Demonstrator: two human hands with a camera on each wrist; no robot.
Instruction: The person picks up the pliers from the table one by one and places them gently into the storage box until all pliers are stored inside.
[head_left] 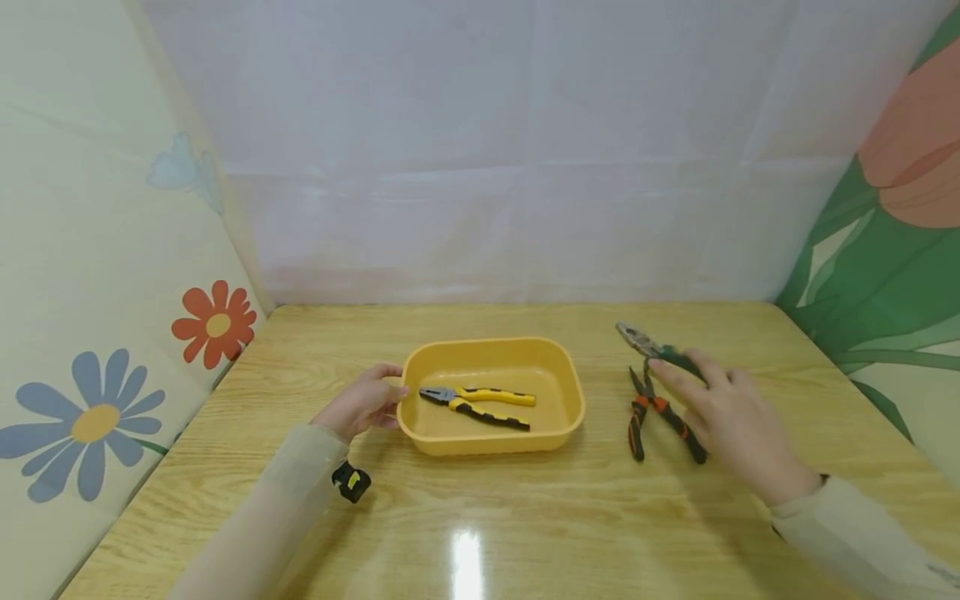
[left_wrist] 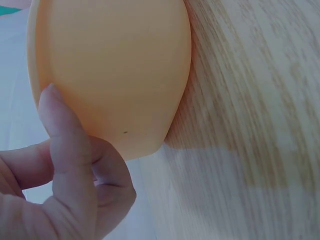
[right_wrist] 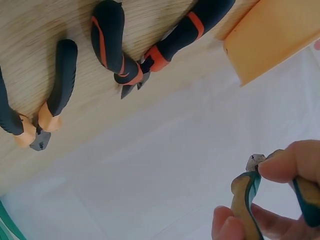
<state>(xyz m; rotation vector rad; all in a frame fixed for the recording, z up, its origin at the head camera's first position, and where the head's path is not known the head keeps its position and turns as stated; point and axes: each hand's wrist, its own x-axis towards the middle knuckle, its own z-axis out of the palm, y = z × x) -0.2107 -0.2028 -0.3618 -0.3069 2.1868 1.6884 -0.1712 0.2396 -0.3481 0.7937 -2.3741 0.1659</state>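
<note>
My left hand [head_left: 366,403] grips the left end of a yellow plastic tray [head_left: 491,444], thumb at the rim. Inside the tray lies a pair of combination pliers [head_left: 491,415] with yellow and black handles. My right hand [head_left: 738,425] holds a pair of pliers [right_wrist: 242,195] with green and tan handles, raised over the table, its metal jaws pointing away. Near that hand, needle-nose pliers [head_left: 661,406] with black and orange handles lie spread on the table. The right wrist view also shows cutting pliers [right_wrist: 62,75] with black and light orange handles; the head view does not show them.
The wood-grain table [head_left: 465,508] meets a pale cloth wall [head_left: 487,208] at the back. Flower-printed panels [head_left: 97,421] stand at both sides. A small black device [head_left: 351,482] is at my left wrist.
</note>
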